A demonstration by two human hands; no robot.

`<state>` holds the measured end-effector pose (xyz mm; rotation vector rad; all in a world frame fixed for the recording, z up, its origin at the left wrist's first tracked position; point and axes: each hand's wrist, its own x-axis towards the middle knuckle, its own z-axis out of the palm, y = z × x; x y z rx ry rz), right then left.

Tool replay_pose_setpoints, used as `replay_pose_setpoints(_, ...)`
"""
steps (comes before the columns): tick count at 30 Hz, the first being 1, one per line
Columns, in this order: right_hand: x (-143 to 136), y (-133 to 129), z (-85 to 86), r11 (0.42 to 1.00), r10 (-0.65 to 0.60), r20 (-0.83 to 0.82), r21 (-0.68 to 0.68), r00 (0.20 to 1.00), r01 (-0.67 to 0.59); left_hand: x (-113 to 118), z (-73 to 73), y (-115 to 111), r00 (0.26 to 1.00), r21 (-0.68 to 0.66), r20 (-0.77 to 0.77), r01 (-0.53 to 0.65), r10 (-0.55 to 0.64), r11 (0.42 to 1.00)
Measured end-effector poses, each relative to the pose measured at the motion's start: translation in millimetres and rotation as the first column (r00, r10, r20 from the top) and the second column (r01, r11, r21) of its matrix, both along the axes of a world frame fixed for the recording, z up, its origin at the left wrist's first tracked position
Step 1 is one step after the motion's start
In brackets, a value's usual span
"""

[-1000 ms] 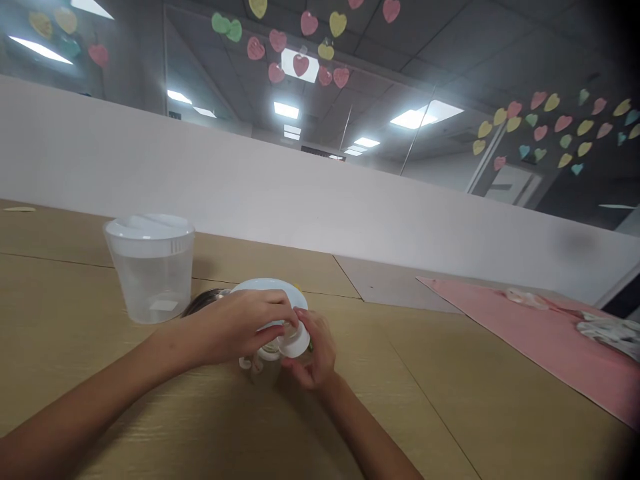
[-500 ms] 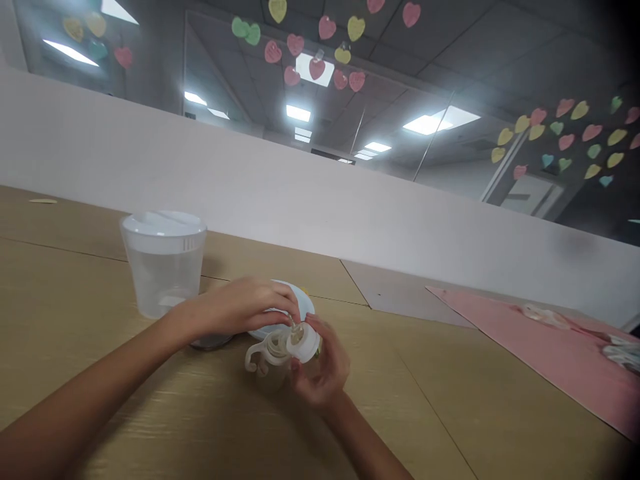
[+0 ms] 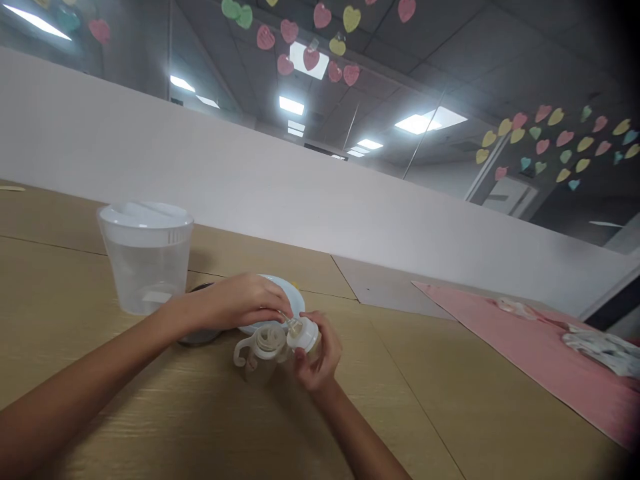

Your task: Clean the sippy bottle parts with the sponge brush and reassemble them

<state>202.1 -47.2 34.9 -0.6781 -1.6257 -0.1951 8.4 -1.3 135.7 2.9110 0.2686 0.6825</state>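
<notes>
My right hand point(image 3: 323, 353) is wrapped round a white ring-shaped cap point(image 3: 303, 335), tilted toward the left. A small clear nipple-like piece point(image 3: 294, 325) pokes out of the cap's opening, and the fingertips of my left hand point(image 3: 255, 300) pinch its end. Just left of the cap, below my left hand, a translucent bottle point(image 3: 261, 367) with a curved handle point(image 3: 240, 352) stands upright and open at the top. Behind my hands lies a pale blue plate point(image 3: 295, 298), partly covered by them.
A clear lidded pitcher point(image 3: 147, 267) stands at the left on the wooden table point(image 3: 210, 427). A dark round object point(image 3: 199, 337) lies partly under my left wrist. At the right, a pink cloth point(image 3: 525, 347) holds crumpled patterned fabric point(image 3: 600, 350). A white wall point(image 3: 300, 200) runs behind.
The view has shifted, so most things appear further left. The cap is turned more upward, and the clear piece now shows more plainly between my left fingertips and the opening.
</notes>
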Motion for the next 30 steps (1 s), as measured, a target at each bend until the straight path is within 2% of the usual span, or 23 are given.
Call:
replay_pose_setpoints(3,1.6,1.7,-1.4,0.999,-0.001,-0.041,-0.046,0.999,-0.001,-0.7,0.1,-11.0,0.997,0.209,0.059,-0.055,0.044,0.976)
replay_pose_setpoints(6,2.8,4.4,-1.7,0.999,-0.034,-0.031,-0.019,0.999,0.033,-0.4,0.5,-21.1,0.994,0.403,0.072,-0.104,0.082,0.909)
replay_pose_setpoints(9,2.8,6.4,-0.2,0.996,-0.068,0.006,0.050,0.998,0.068,-0.7,1.3,-25.1,0.991,0.473,0.073,-0.130,0.108,0.871)
replay_pose_setpoints(11,0.9,5.7,2.6,0.989,-0.082,0.024,0.125,0.996,0.079,-2.6,2.4,-23.6,0.992,0.422,0.078,-0.127,0.103,0.898)
replay_pose_setpoints(14,-4.6,1.4,8.8,0.974,-0.085,0.020,0.213,0.996,0.079,-7.2,4.5,-16.6,0.994,0.267,0.072,-0.099,0.082,0.959)
replay_pose_setpoints(19,-10.1,-4.3,11.0,0.985,-0.072,0.024,0.161,0.997,0.067,-9.0,7.6,-4.8,0.995,0.044,-0.038,-0.095,0.097,0.994)
replay_pose_setpoints(22,-9.1,-2.5,2.1,0.997,-0.028,0.019,0.066,0.999,0.026,-8.0,11.0,-4.8,0.988,-0.117,-0.117,-0.111,0.097,0.987)
replay_pose_setpoints(26,-11.3,1.1,-11.2,0.999,0.026,-0.202,-0.018,0.979,-0.031,-12.5,12.9,-5.7,0.976,-0.318,-0.144,-0.201,0.163,0.926)
replay_pose_setpoints(28,-14.1,2.0,-16.1,0.996,0.070,-0.281,-0.026,0.957,-0.081,-14.6,8.7,-2.4,0.956,-0.360,-0.195,-0.277,0.219,0.891)
replay_pose_setpoints(30,-16.3,2.4,-20.4,0.989,0.127,-0.257,-0.040,0.958,-0.141,-13.5,1.0,2.7,0.935,-0.356,-0.284,-0.310,0.214,0.882)
